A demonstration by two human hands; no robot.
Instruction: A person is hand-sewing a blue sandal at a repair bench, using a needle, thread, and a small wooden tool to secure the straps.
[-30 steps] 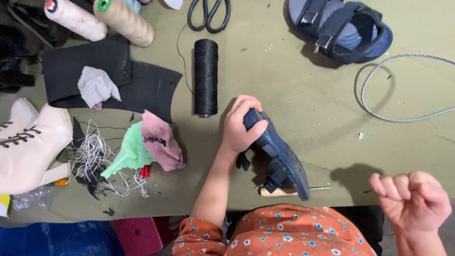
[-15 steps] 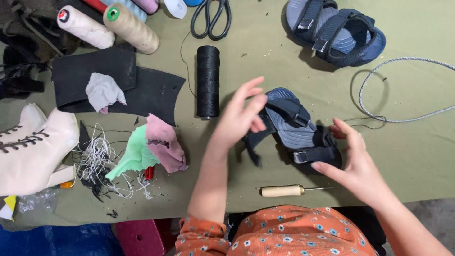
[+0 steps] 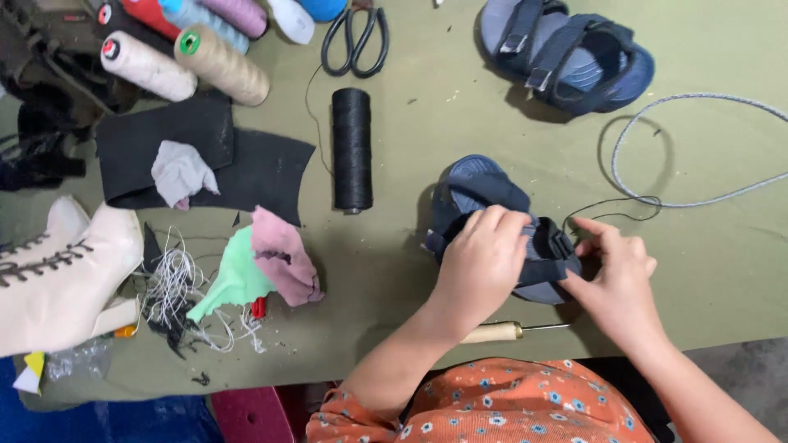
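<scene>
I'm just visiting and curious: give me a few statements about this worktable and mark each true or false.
1. Both hands are on the blue sandal near the table's front edge. True: the left hand covers its straps and the right hand grips its right end.
2. A second blue sandal lies at the far side of the table. True.
3. The black thread spool stands upright. False: it lies on its side.
4. The scissors are in the right hand. False: they lie untouched at the far edge.
5. A wooden-handled awl lies near the left forearm. True.
6. The cream boot is on the right. False: it is at the left edge.
</scene>
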